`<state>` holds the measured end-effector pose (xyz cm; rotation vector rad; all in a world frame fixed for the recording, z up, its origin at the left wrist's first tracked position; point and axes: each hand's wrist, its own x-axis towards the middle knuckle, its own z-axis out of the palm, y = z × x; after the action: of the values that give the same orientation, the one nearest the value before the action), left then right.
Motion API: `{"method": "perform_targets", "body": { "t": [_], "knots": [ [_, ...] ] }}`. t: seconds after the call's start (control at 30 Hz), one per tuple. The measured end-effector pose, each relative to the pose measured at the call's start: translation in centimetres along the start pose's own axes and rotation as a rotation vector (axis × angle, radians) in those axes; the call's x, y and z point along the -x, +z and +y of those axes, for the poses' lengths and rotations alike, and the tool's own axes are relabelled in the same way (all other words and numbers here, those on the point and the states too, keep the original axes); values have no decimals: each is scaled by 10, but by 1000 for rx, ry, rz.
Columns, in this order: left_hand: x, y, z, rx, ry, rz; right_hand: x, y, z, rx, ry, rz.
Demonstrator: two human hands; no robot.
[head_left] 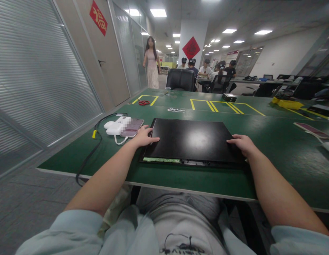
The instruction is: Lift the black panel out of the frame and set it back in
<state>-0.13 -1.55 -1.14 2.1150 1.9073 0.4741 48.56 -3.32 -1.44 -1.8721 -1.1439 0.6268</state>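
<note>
Left hand (145, 137) and right hand (244, 144) are closed on a flat black rectangular panel (191, 140). It is laid near the green desk's (191, 177) front edge.

A hand could pass along the green table (196, 179) in front of the black panel (191, 141), or behind it, short of the silver pieces (176, 110). The left hand (143, 137), a phone (134, 127) and a white cable (117, 142) crowd the panel's left side; the right hand (244, 144) bars its right edge.
</note>
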Motion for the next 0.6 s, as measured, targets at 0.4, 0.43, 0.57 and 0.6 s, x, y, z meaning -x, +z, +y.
{"method": "perform_targets", "body": {
  "t": [0.4,0.43,0.57,0.6],
  "knots": [
    [-1,4,-3,9,10,20,3,0,-2,25,56,8],
    [-1,4,-2,-7,16,16,2,0,-2,31,58,5],
    [0,4,1,-52,38,3,0,1,0,58,62,37],
    [0,4,2,-60,37,-2,-1,1,0,63,59,46]
  ]
}}
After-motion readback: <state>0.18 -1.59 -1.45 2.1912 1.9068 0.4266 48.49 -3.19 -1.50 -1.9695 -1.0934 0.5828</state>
